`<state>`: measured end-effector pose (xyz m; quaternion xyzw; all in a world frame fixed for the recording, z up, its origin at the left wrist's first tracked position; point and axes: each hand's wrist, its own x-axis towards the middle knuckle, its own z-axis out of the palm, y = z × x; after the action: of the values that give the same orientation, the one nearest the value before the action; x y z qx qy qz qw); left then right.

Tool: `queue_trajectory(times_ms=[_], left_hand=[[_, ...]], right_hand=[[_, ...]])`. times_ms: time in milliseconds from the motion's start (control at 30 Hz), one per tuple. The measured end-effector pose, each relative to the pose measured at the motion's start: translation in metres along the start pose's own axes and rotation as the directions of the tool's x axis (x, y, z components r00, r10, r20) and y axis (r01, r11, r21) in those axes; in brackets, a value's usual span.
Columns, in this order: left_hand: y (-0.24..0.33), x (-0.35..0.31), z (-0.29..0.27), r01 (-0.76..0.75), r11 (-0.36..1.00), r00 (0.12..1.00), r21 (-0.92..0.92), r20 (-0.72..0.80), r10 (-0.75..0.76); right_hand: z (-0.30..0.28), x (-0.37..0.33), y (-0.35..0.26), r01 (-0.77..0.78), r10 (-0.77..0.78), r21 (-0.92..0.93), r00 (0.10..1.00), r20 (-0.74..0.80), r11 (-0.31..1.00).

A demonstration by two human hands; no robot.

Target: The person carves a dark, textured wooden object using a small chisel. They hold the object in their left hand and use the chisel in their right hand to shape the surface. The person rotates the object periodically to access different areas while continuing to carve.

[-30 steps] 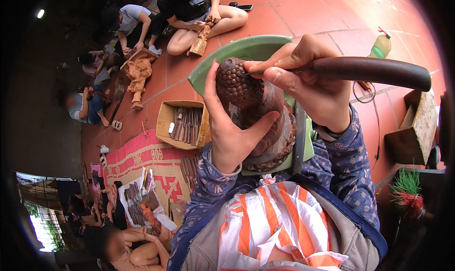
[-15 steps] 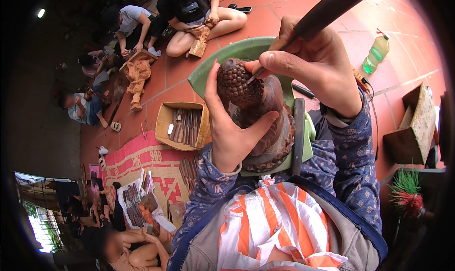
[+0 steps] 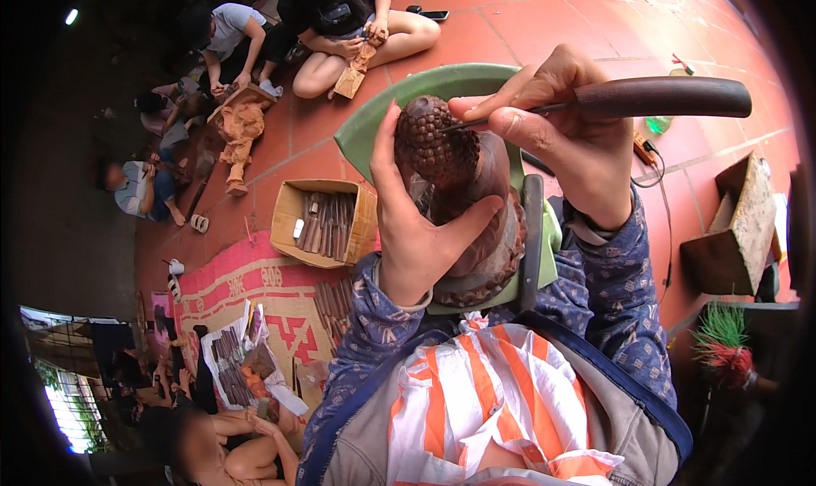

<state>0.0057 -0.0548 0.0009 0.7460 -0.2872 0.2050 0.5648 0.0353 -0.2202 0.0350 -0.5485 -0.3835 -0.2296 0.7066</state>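
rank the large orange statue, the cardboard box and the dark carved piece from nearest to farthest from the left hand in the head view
From the left hand:
1. Dark carved piece: touching, between its spread thumb and fingers
2. Cardboard box: to its left, on the floor
3. Large orange statue: upper left, past the box

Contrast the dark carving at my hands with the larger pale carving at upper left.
Colour: the dark carving is deep brown; the pale carving is light orange-brown. Handling: your left hand spans the dark carving; another person's hand is by the pale carving's broad end. Both have carved, uneven surfaces.
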Motion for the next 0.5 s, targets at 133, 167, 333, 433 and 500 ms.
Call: queue_trajectory(times_ms=[133,167,333,433,500], left_hand=[[-0.001,0.0,-0.001,-0.012,1.0,1.0,0.012,0.002,0.012],[-0.001,0.0,-0.002,-0.014,1.0,1.0,0.017,0.002,0.014],[-0.001,0.0,-0.001,-0.005,1.0,1.0,0.015,0.001,0.005],[0.0,0.0,-0.001,-0.002,0.999,1.0,0.036,-0.001,0.002],[0.0,0.001,-0.001,-0.004,0.999,1.0,0.038,-0.003,0.004]], right_hand=[[0.002,-0.002,0.0,-0.025,0.025,-0.035,1.0,-0.004,0.999],[0.003,-0.002,-0.002,-0.028,0.027,-0.067,1.0,-0.006,0.997],[0.006,-0.006,-0.002,-0.007,0.004,-0.1,1.0,-0.022,0.995],[0.009,-0.008,-0.004,-0.018,0.015,-0.086,0.999,-0.046,0.996],[0.012,-0.009,-0.005,-0.021,0.016,-0.088,0.998,-0.062,0.996]])
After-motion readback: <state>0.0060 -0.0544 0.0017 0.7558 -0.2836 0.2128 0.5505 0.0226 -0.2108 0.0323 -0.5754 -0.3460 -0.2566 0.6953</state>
